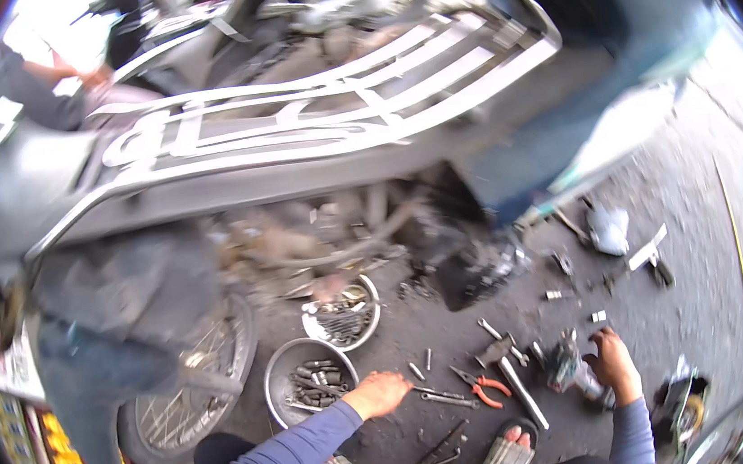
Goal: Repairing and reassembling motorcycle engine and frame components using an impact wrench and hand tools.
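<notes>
My left hand [378,394] hovers beside a steel bowl [271,369] of sockets and bits, near wrenches [448,400] on the floor, its fingers loosely curved with nothing visible in them. My right hand [614,368] is just beside a grey power tool [569,372], fingers bent and apart, holding nothing I can see. Between my hands lie red-handled pliers [490,392], a hammer [495,354] and a long metal bar [525,397]. A second bowl [371,327] holds small metal parts. Some of this is motion-blurred.
A motorbike body [312,179] with a metal rack [468,113] fills the upper view, blurred. A spoked wheel [190,405] and shelved yellow packages [61,450] are left. Another person's hand [95,78] shows upper left. Scattered tools and parts lie on the dark floor [687,307].
</notes>
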Action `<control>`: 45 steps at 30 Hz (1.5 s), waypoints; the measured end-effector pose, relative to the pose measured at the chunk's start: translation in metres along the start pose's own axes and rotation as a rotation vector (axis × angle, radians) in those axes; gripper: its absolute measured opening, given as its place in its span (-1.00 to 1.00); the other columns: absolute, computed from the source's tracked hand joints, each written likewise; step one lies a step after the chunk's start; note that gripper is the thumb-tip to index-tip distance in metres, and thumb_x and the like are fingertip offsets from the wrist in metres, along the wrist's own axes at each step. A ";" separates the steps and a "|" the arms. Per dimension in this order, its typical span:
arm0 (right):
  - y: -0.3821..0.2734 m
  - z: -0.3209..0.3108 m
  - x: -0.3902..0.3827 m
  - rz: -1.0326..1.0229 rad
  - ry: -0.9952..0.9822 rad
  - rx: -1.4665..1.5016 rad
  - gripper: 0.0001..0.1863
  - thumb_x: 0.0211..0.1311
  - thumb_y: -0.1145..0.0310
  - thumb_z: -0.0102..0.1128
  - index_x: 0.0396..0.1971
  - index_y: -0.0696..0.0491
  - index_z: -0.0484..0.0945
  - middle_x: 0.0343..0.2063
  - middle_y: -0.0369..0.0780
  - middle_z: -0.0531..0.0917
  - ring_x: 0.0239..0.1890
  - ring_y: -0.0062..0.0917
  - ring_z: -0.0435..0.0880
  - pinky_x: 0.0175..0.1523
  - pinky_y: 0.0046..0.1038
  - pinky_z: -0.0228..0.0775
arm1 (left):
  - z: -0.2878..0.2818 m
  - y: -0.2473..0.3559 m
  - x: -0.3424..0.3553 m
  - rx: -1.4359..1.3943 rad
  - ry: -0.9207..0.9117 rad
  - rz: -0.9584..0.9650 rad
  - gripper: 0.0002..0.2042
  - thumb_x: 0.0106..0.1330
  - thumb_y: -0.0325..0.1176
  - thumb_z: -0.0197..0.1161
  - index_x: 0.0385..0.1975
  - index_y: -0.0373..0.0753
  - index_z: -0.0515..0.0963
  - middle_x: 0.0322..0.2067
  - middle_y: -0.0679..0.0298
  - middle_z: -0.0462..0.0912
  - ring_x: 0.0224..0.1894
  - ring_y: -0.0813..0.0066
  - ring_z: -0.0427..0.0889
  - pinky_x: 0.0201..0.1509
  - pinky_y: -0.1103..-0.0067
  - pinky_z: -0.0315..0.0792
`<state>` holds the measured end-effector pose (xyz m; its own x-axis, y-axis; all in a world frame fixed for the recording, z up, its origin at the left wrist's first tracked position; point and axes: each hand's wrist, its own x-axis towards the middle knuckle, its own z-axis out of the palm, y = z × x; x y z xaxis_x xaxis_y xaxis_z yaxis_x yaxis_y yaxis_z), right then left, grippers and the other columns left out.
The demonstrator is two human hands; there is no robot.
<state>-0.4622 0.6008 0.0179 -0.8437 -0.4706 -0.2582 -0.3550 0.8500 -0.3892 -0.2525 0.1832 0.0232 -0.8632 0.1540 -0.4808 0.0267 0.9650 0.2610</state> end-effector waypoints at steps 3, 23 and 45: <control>-0.070 -0.047 0.031 -0.276 -0.123 0.059 -0.85 -0.13 0.45 0.37 -0.49 0.13 0.65 -0.45 -0.10 0.67 -0.37 -0.20 0.65 -0.21 -0.34 0.49 | -0.032 -0.011 -0.057 0.009 -0.139 0.118 -0.81 0.11 -0.33 0.22 -0.33 -0.26 0.61 -0.30 0.09 0.64 -0.13 0.10 0.63 -0.12 0.24 0.52; -0.318 -0.043 0.125 -1.096 -0.595 -0.396 -0.66 0.07 0.10 0.40 -0.24 -0.02 0.61 -0.41 -0.21 0.73 -0.34 -0.51 0.73 -0.29 -0.44 0.53 | -0.049 -0.047 -0.081 0.087 0.495 -0.193 -0.63 0.01 -0.12 0.32 -0.14 -0.03 0.63 -0.28 0.14 0.70 -0.19 0.22 0.67 -0.15 0.30 0.53; -0.379 0.002 0.132 -0.027 -1.125 0.472 -0.62 0.20 0.30 0.22 0.00 0.09 0.48 -0.08 -0.11 0.55 -0.01 -0.22 0.53 0.12 -0.02 0.39 | 0.333 -0.093 -0.404 -1.263 1.781 -1.995 0.09 -0.09 -0.37 0.49 0.39 -0.38 -0.17 0.17 -0.25 0.33 0.21 -0.07 0.37 0.27 0.39 0.29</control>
<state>-0.4385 0.2158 0.1295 0.0640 -0.6283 -0.7754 0.0120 0.7774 -0.6289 0.2621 0.1017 -0.0856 0.7518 -0.6090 -0.2527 -0.1185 -0.5018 0.8568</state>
